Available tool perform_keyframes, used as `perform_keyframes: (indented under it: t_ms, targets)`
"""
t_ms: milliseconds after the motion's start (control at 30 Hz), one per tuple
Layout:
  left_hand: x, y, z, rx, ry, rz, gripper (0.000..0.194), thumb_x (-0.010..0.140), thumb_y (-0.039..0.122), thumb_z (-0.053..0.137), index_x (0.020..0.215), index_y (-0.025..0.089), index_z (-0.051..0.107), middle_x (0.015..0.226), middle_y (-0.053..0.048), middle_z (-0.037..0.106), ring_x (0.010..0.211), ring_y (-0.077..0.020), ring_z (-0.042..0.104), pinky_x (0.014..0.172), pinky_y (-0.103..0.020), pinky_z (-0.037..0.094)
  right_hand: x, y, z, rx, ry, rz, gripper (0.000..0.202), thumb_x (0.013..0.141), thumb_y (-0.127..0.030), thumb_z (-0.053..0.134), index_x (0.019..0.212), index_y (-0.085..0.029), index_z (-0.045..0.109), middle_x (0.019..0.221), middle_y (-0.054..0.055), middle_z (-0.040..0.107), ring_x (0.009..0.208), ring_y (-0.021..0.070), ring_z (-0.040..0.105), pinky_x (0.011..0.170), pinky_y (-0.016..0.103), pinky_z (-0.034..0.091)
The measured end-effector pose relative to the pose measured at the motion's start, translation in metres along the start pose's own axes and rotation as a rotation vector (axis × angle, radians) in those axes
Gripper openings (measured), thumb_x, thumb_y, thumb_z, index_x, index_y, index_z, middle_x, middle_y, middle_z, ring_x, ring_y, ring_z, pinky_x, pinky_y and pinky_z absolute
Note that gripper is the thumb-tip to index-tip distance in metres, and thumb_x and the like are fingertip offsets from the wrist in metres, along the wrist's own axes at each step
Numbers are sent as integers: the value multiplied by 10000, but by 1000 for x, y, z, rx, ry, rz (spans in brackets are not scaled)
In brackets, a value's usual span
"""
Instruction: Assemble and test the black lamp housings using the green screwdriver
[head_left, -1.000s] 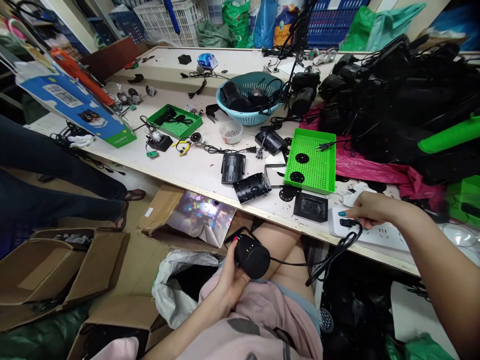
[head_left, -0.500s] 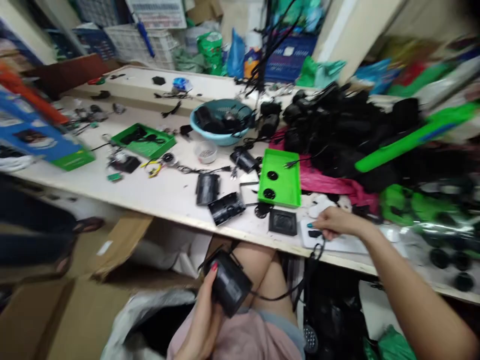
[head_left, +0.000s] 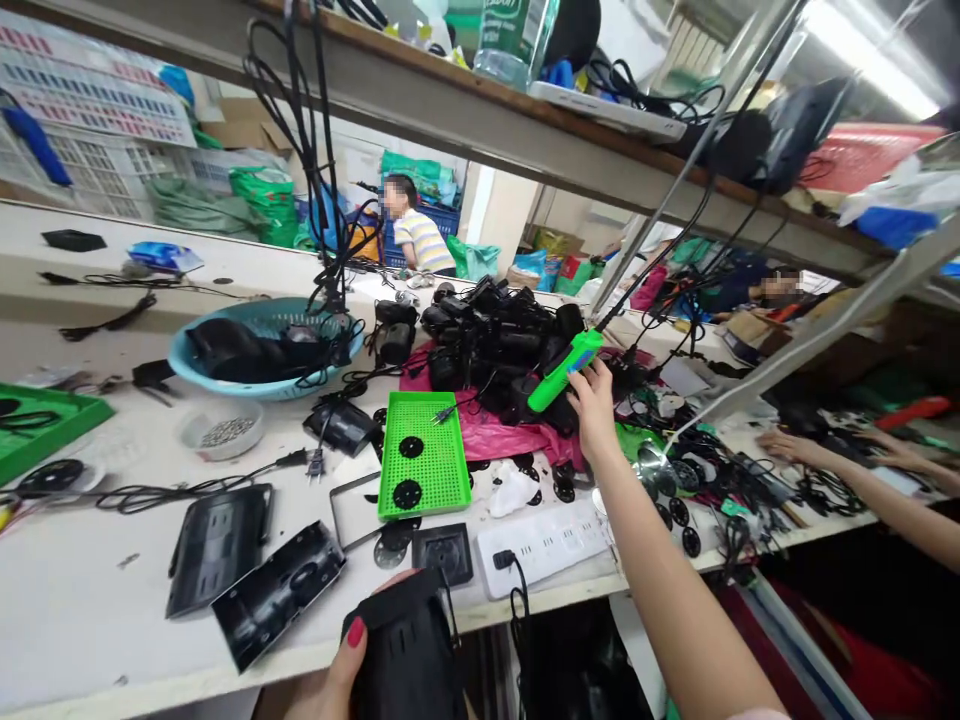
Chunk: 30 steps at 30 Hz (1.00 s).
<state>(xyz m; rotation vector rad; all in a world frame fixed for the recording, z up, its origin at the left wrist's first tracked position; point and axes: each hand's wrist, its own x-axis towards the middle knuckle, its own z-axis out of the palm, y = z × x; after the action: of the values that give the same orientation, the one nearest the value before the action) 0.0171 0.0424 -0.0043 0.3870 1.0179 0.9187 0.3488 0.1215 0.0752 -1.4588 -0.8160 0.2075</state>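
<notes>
At the bottom edge, my left hand (head_left: 346,668) grips a black plastic device housing (head_left: 411,640), its red-nailed thumb along the side. The lower part of the housing is out of frame. My right hand (head_left: 596,410) reaches up to a green electric screwdriver (head_left: 564,372) hanging from a cord. Its fingers are apart at the tool's lower side; whether they touch it I cannot tell. A black plug (head_left: 504,560) sits in the white power strip (head_left: 574,535) at the table's front edge, its cord hanging down. Left of it lies a square black part (head_left: 444,556).
A bright green tray (head_left: 442,450) holds black discs. Black housing pieces (head_left: 221,540) lie at left, near a blue basket (head_left: 262,385). Black devices (head_left: 502,345) are heaped on pink plastic (head_left: 487,435). A shelf (head_left: 465,140) spans overhead. Other people's hands (head_left: 795,448) work at right.
My right hand has let go of the plug, now in the power strip, and moved up to the screwdriver. My left hand still holds the housing. The view has tilted up and turned right.
</notes>
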Motion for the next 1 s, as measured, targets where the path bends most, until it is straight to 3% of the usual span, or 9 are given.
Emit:
perform_keyframes:
  t_ms: [67,167,267,333,467,567,667,800,1000]
  targets:
    - [0,-1,0,3,10,-56,563,844,594,582,1311,282,600,1086,-44,774,1327,-289,529,1106,-427,456,12,-1,4,42,-48,28,528,718,-571,637,1138,-268,534,1137,47,645,1076,235,621,880,433,533]
    - [-6,-7,-6,-11,56,-139,522,867,574,562,1296,280,610,1081,-49,776,1245,-293,605,1038,-416,518,4,0,6,62,-87,53,444,652,-529,734,940,-219,598,947,22,671,921,212,636,805,381,542]
    - [-11,-11,-9,-30,126,-226,541,850,581,584,1243,214,651,1023,-95,787,1102,-329,690,924,-443,583,-30,-3,5,65,-112,29,400,650,-437,803,920,-196,634,918,19,663,843,185,619,804,345,522]
    - [-11,-10,-8,-49,167,-297,568,836,576,610,1195,141,676,958,-142,791,992,-341,730,858,-449,606,-60,-10,6,170,-203,10,345,734,-411,746,991,-199,657,900,19,648,767,170,623,757,334,530]
    - [-8,-3,2,-61,210,-436,593,848,578,600,1145,73,688,795,-164,787,788,-315,764,769,-435,622,-121,-40,15,391,-313,51,354,775,-405,705,1068,-211,653,761,4,621,618,164,592,623,325,524]
    - [-6,1,8,-16,227,-400,625,818,608,627,1142,77,691,760,-146,785,784,-314,764,788,-442,615,-155,-70,22,573,-309,132,476,705,-644,732,963,-253,646,619,-36,530,546,151,510,560,306,476]
    - [-7,1,9,-22,200,-366,592,826,599,626,1155,112,699,893,-145,795,952,-319,742,921,-457,569,-177,-95,24,696,-323,234,690,596,-875,622,908,-260,630,671,-8,532,578,175,506,534,326,441]
    - [-11,-2,6,-21,104,-226,496,864,527,622,1211,179,682,1186,-121,737,1202,-296,632,1102,-441,435,-194,-102,25,760,-362,174,390,779,-658,654,871,-284,596,536,-46,447,472,153,456,468,298,404]
    - [-22,-3,6,81,-45,-1,591,839,564,641,1307,205,595,1431,-100,574,1359,-280,474,1172,-396,324,-194,-77,24,761,-750,-10,266,914,-564,529,1039,-346,617,489,-43,524,415,185,499,435,323,462]
